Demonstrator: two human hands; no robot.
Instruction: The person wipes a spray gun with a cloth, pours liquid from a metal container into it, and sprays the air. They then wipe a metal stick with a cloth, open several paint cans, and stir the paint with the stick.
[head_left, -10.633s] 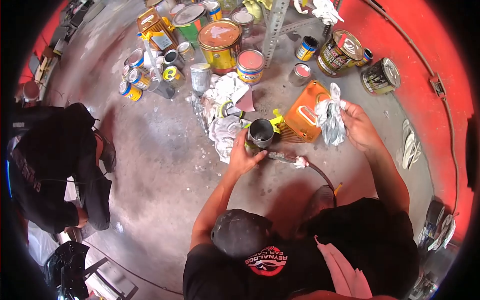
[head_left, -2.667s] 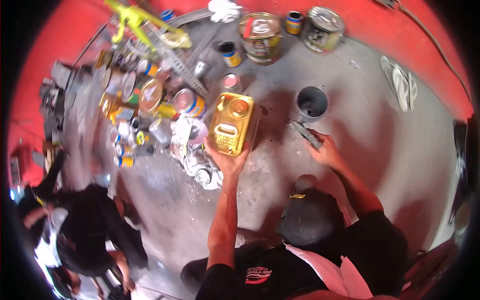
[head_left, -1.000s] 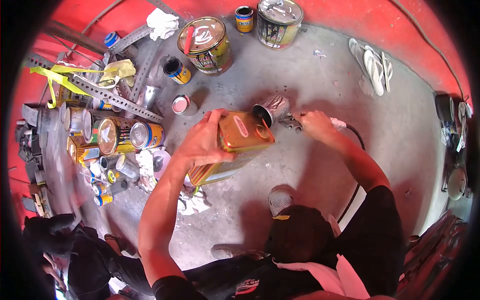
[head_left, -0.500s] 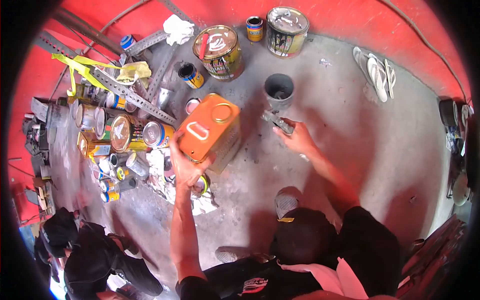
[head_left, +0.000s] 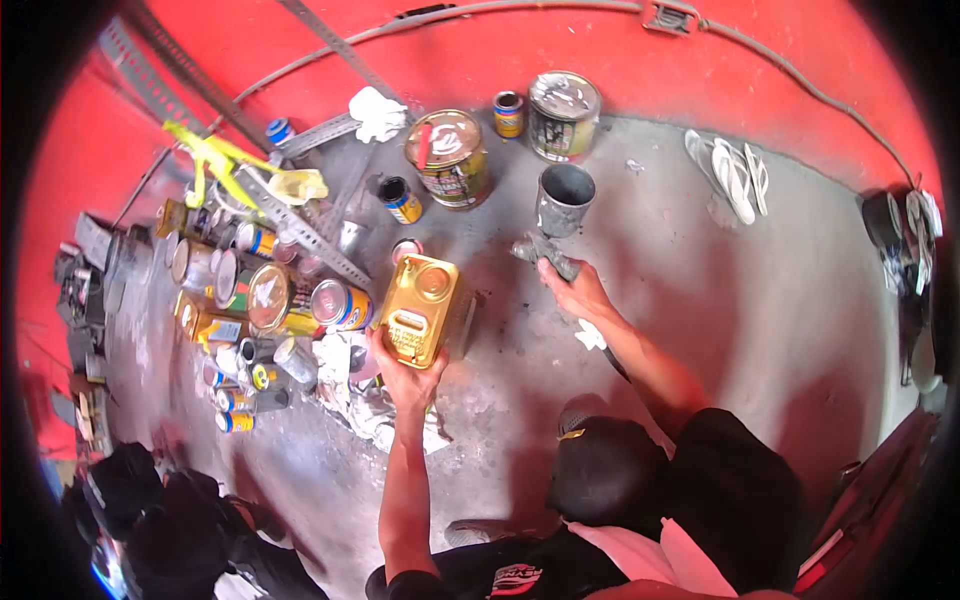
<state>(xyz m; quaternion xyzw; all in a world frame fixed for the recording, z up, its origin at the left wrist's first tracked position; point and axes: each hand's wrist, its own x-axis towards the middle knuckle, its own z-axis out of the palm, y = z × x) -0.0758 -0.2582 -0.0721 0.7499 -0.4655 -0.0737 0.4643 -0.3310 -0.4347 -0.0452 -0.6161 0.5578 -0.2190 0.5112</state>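
Observation:
My left hand (head_left: 408, 380) grips the near end of a rectangular gold metal can (head_left: 432, 310), which has a top handle and a round cap. A crumpled grey rag (head_left: 545, 257) is held in my right hand (head_left: 582, 292), its fingers closed around it. Just beyond the rag stands a dark grey plastic cup (head_left: 566, 200), upright on the floor. A small round pinkish tin (head_left: 406, 250) shows past the far end of the gold can.
Paint tins (head_left: 275, 300) crowd the floor on the left beside a perforated metal bar (head_left: 310, 240). Large lidded cans (head_left: 450, 170) stand by the red wall. White flip-flops (head_left: 735, 180) lie at right. A person in black (head_left: 180, 520) crouches at lower left.
The gold can has come down closer to the floor in my left hand. My right hand still holds the rag near the cup. The view has tilted up, showing more wall.

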